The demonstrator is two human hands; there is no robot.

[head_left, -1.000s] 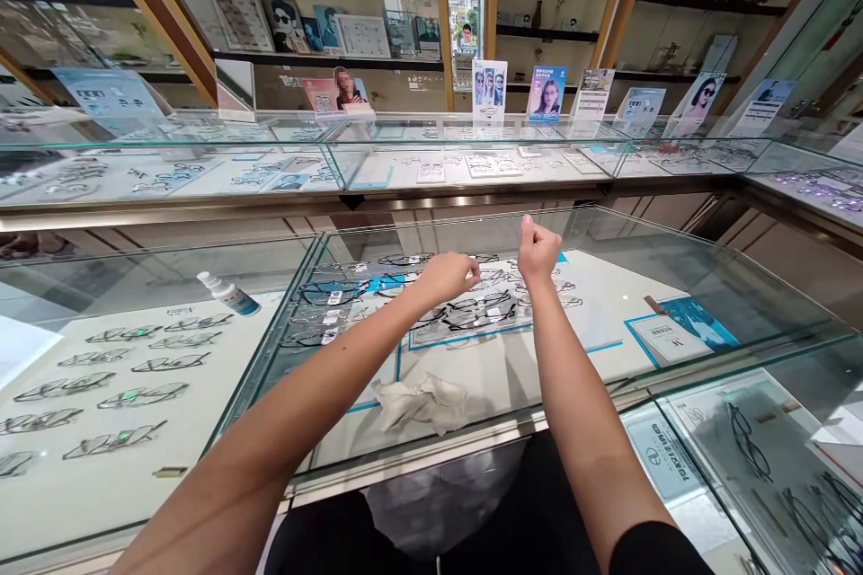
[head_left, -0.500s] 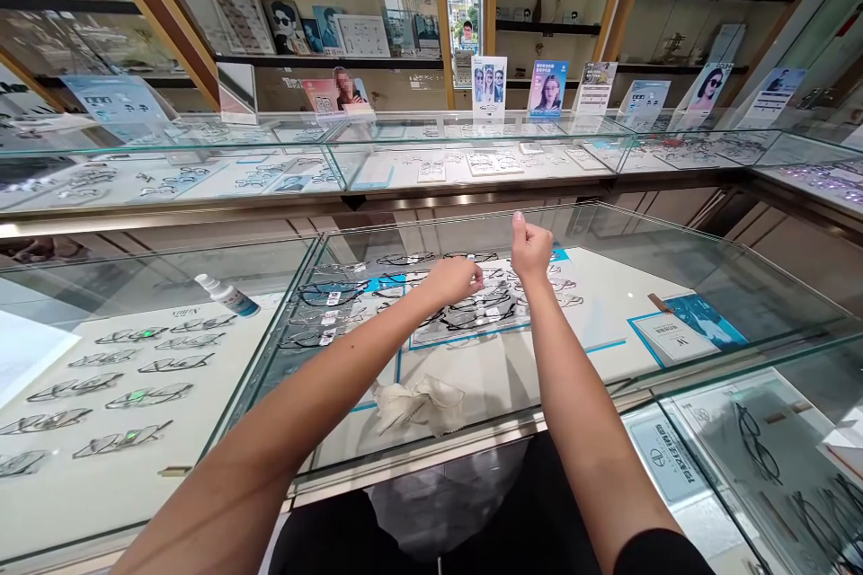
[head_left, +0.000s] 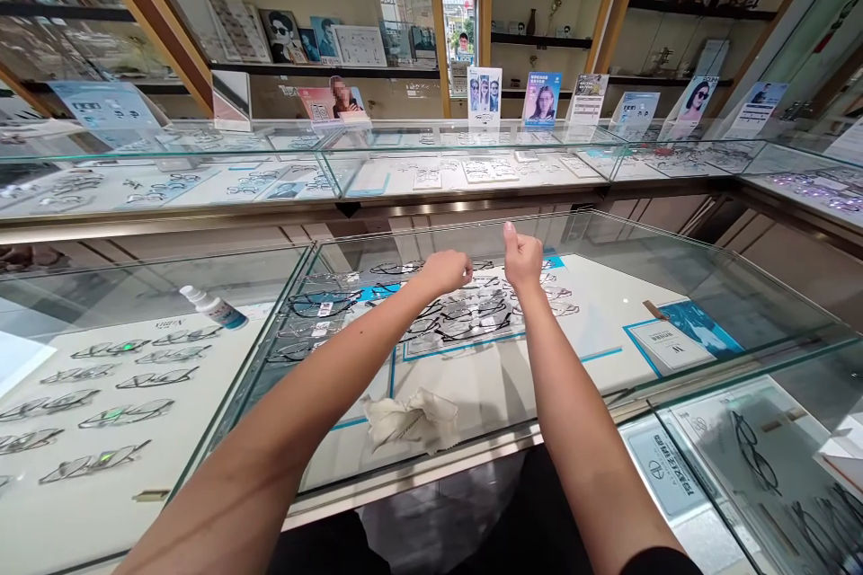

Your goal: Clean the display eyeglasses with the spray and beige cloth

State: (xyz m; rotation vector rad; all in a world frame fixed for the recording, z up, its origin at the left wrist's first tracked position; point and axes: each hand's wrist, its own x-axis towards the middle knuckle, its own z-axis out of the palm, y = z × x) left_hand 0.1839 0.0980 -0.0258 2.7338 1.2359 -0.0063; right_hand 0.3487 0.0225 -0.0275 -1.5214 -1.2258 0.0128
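My left hand [head_left: 447, 271] is closed in a fist above the glass showcase [head_left: 306, 490], its wrist bent to the right. To its right, my right hand [head_left: 523, 258] is also a fist, with the thumb pointing up. A small gap separates the two hands, and nothing shows in either one. Behind and below them, several rows of eyeglasses [head_left: 475, 323] lie under the glass on white and blue display boards. Nearer to me a crumpled beige cloth [head_left: 413, 420] rests on the glass top. My forearms cover part of the glasses.
A white spray bottle [head_left: 214, 307] with a blue lower part lies on the left. More eyeglasses [head_left: 127, 413] fill the left showcase. A blue and white card [head_left: 680, 337] is at right. Further back runs another glass counter [head_left: 404, 198] with upright advertising cards [head_left: 484, 99].
The view has tilted up slightly and shifted, so the counters sit lower in the picture. Both fists keep nearly the same pose and gap. Cloth and bottle stay in place on the glass.
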